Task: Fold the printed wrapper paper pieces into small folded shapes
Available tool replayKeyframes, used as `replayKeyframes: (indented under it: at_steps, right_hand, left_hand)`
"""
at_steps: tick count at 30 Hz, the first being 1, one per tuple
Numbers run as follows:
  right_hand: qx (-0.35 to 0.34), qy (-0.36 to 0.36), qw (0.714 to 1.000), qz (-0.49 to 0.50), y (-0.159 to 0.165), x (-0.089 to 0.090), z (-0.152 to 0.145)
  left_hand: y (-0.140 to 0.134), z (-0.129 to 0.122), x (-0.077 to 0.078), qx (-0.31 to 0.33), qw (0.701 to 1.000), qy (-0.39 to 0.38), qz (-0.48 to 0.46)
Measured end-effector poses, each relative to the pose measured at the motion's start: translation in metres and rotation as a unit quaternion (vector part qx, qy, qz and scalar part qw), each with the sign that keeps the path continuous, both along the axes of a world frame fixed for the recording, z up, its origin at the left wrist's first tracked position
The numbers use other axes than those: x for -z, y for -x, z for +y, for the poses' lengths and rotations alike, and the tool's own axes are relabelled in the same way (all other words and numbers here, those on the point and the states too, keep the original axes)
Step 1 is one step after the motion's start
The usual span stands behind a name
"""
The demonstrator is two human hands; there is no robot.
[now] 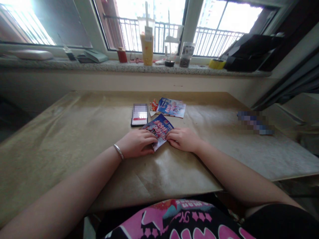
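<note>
A blue printed flyer (160, 127) with red and white lettering lies turned at an angle on the table in front of me. My left hand (139, 142), a silver bangle at its wrist, has its fingers curled over the flyer's lower left edge. At the right edge, my right hand (183, 138) grips the paper between thumb and fingers. Just beyond it is a small stack of similar flyers (171, 107), with a crumpled orange-red wrapper (154, 105) against its left side. A phone (139, 121) rests by the flyer's upper left corner, its screen partly blurred.
The table (74, 132) has a tan cover. Toward its right end lies a blurred blue printed item (255, 122). Along the windowsill (104, 67) stand a tall cup of yellow drink (147, 49), a red jar (122, 54), yellow tape (216, 63) and a black bag (245, 54).
</note>
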State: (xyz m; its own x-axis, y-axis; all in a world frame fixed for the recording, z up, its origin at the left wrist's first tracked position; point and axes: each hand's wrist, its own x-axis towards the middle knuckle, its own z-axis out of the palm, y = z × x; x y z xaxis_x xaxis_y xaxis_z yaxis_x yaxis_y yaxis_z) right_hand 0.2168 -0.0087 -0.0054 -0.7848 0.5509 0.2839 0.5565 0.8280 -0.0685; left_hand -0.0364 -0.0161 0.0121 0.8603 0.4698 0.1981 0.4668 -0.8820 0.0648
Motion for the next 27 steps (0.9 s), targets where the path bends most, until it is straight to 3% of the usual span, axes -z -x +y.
replayKeyframes:
  at_steps: [4, 11, 27]
  right_hand:
    - [0.006, 0.007, 1.0, 0.003, 0.002, -0.001, -0.001]
    - [-0.024, 0.03, 0.999, 0.013, 0.003, -0.006, -0.002]
    - [-0.036, 0.034, 0.998, 0.045, 0.0, -0.005, 0.003]
  left_hand:
    - [-0.005, -0.004, 0.0, -0.025, 0.999, -0.043, 0.016]
    - [-0.013, -0.011, -0.001, 0.036, 0.986, -0.145, 0.069]
    - [-0.014, -0.014, -0.004, 0.078, 0.972, -0.223, 0.003]
